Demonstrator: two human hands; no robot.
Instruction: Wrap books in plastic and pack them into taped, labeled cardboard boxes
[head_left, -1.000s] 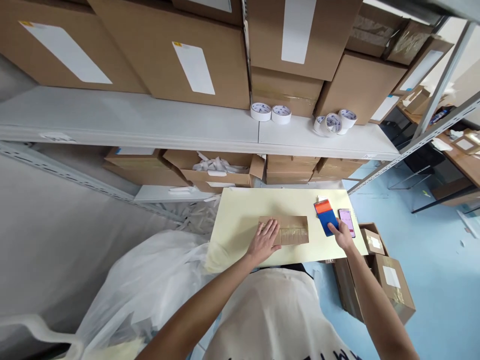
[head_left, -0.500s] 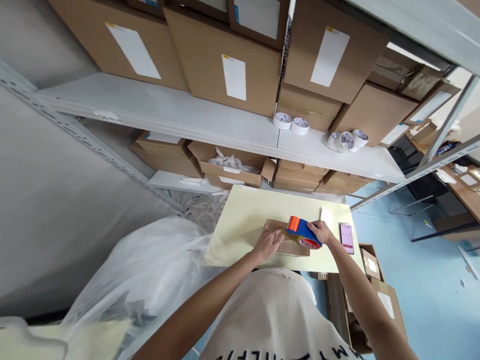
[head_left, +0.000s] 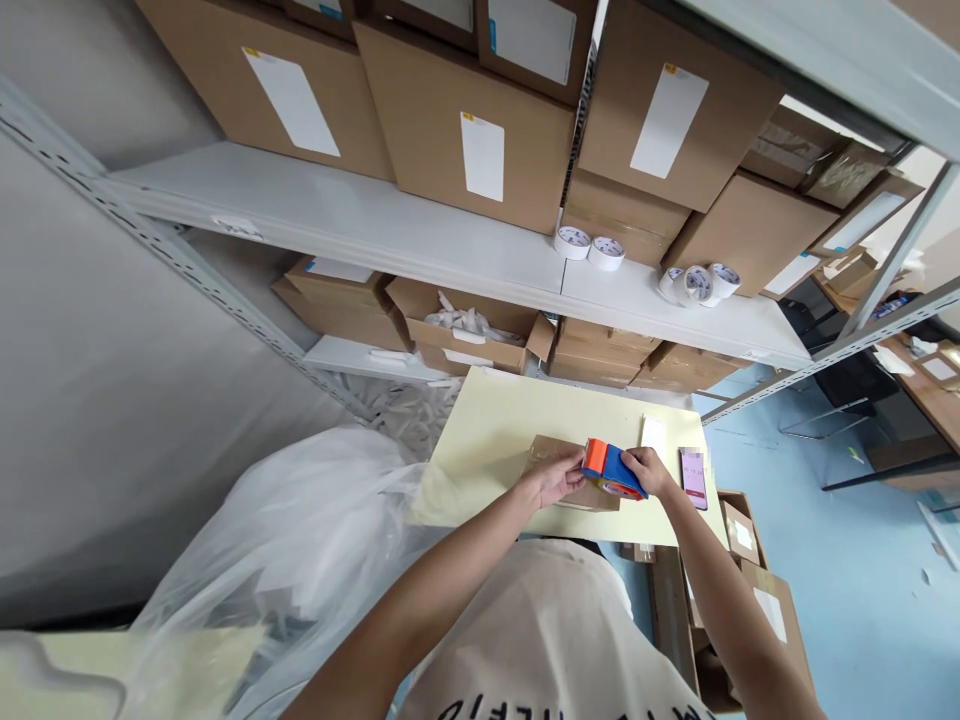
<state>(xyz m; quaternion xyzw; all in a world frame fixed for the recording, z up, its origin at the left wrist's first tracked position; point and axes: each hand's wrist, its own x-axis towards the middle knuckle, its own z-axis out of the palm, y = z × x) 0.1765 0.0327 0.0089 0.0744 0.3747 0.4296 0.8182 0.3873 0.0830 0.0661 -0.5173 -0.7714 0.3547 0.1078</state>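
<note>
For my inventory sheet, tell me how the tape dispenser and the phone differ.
The tape dispenser is blue and orange; the phone shows a lit pinkish screen. The tape dispenser is gripped in the right hand; the phone lies untouched on the pale yellow table. Both are right of the table's middle.

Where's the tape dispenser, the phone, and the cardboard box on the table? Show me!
Tape dispenser (head_left: 616,467): head view, on its blue body.
Phone (head_left: 694,478): head view, on its lit screen.
Cardboard box (head_left: 591,498): head view, on its top, toward the near edge.
</note>
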